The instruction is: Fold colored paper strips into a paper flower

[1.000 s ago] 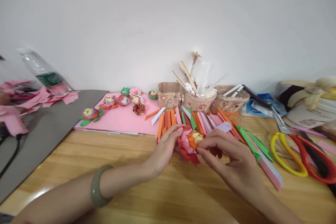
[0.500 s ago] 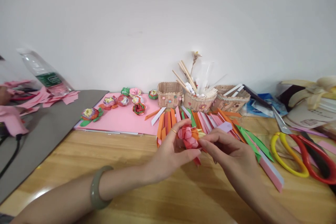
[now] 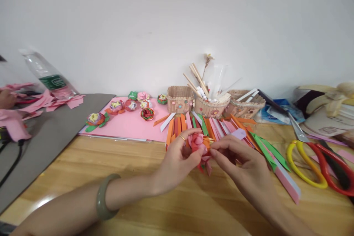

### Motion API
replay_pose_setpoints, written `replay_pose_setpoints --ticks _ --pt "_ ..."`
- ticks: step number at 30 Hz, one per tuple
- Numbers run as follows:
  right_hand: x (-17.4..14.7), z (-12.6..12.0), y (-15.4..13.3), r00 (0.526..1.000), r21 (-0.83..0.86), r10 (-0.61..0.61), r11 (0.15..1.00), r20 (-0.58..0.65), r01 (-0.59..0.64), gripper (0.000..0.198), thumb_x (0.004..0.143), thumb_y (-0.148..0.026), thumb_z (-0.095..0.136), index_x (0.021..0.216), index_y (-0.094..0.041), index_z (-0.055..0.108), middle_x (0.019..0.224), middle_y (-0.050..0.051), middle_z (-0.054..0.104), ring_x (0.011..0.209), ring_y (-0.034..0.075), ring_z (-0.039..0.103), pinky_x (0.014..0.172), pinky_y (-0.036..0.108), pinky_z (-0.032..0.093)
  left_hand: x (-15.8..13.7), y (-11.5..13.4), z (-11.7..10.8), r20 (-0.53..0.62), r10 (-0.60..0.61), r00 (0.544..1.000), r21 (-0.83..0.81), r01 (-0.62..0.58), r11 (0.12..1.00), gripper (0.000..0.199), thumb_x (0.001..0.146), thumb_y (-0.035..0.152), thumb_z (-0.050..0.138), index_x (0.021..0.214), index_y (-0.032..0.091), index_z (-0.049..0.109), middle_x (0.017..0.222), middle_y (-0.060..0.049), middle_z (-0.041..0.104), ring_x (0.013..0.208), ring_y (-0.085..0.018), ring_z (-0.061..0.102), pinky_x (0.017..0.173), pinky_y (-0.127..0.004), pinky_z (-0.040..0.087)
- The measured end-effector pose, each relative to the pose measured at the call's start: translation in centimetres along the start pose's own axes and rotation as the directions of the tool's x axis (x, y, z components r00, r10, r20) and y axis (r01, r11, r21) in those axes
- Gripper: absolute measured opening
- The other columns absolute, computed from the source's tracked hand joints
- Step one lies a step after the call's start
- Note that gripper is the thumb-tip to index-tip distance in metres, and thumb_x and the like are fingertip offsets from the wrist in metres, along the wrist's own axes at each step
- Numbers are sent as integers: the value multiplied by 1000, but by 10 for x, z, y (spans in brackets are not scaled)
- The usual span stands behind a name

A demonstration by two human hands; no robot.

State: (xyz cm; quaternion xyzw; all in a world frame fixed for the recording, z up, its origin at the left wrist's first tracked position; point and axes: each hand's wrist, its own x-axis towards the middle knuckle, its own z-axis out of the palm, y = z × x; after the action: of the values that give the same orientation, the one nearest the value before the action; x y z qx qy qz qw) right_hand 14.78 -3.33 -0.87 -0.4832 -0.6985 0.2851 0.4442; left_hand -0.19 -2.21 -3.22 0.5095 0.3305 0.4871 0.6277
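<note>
A folded paper flower [image 3: 198, 141] in pink, orange and yellow is held above the table in front of me. My left hand [image 3: 177, 162] grips it from the left, with the thumb in front and the fingers behind. On its right side, my right hand [image 3: 238, 158] pinches the yellow and orange petals between thumb and fingertips. Pink and red paper tips hang below the flower. Behind the hands lie many folded paper strips [image 3: 211, 127] in orange, pink, purple and green. Finished paper flowers [image 3: 147, 113] rest on a pink sheet [image 3: 129, 129] to the left.
Three decorated baskets [image 3: 180, 99] stand against the wall, the middle one holding sticks and cotton swabs. Large scissors [image 3: 306, 162] with yellow and red handles lie at right near a hat [image 3: 326, 118]. A bottle [image 3: 52, 77], pink paper scraps and another person's hand [image 3: 7, 99] are at left.
The flower has turned in my hands, so its pink petals now face more upward and more hanging tips show underneath. My left thumb has drawn back leftward onto the petals.
</note>
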Motion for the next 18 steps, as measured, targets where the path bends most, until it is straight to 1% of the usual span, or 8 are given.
replay_pose_setpoints --ticks 2,4,6,10,13,18 --pt "3 -1 0 995 53 80 995 56 -83 11 78 -27 57 74 -19 64 64 1 60 53 12 55 46 23 41 0 0 -1 4 15 1000 63 -15 998 35 79 26 54 113 25 48 91 -1 51 71 -11 50 65 -23 46" --pt "6 -2 0 982 103 150 981 119 -162 14 77 -29 57 72 -18 64 62 1 60 53 13 56 48 24 43 -1 0 -2 1 32 999 127 -32 991 37 79 26 54 115 26 48 104 -4 51 74 -11 52 66 -23 47" --pt "8 -3 0 970 126 183 971 160 -204 15 75 -30 58 69 -18 63 58 0 60 52 13 55 48 24 43 -1 -1 -3 -6 62 998 162 -60 985 36 79 25 54 115 27 49 118 -5 48 79 -12 54 68 -23 48" --pt "9 -6 -1 962 95 176 975 208 -199 17 75 -29 56 63 -19 62 53 -1 59 52 13 54 48 23 41 -3 -3 -3 8 115 993 198 -114 973 33 79 23 53 112 27 51 131 -6 40 87 -14 56 71 -25 49" --pt "9 -7 -3 955 65 178 978 236 -198 19 75 -27 53 60 -18 61 53 0 60 50 12 53 47 22 40 -3 -4 -3 21 116 993 208 -118 971 31 80 22 52 111 26 51 132 -6 38 92 -15 55 73 -25 49" --pt "10 -8 -2 953 11 196 979 232 -204 15 73 -21 49 61 -19 59 51 -2 59 49 11 51 45 21 39 -1 -4 -3 38 95 995 174 -100 980 30 79 21 52 109 25 50 131 -6 38 90 -13 56 71 -22 50"
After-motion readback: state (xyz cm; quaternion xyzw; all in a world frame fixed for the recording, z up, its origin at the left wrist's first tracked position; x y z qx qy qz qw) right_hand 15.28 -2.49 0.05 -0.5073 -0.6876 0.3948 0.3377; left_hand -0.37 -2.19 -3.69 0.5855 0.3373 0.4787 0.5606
